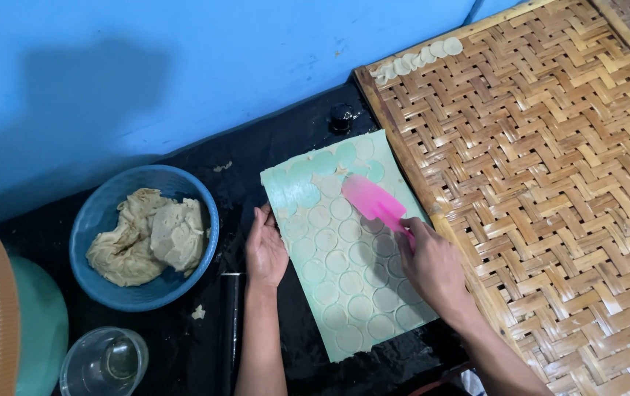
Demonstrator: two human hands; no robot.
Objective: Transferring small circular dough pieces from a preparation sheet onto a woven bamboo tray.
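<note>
Looking down from the head camera, I am seeing my left hand (pixel 265 251) lying flat and open on the edge of the green board (pixel 329 345), holding nothing, while my right hand (pixel 432 265) is closed around a pink scraper (pixel 370 199) that is touching the dough circles (pixel 350 282) near the top of the board. I am guessing a few circles are already lifted, since a small row (pixel 419 59) is sitting on the woven tray (pixel 549 183), and most are waiting on the board, with more dough (pixel 150 238) resting in the blue bowl (pixel 98 213) on the counter (pixel 205 352).
</note>
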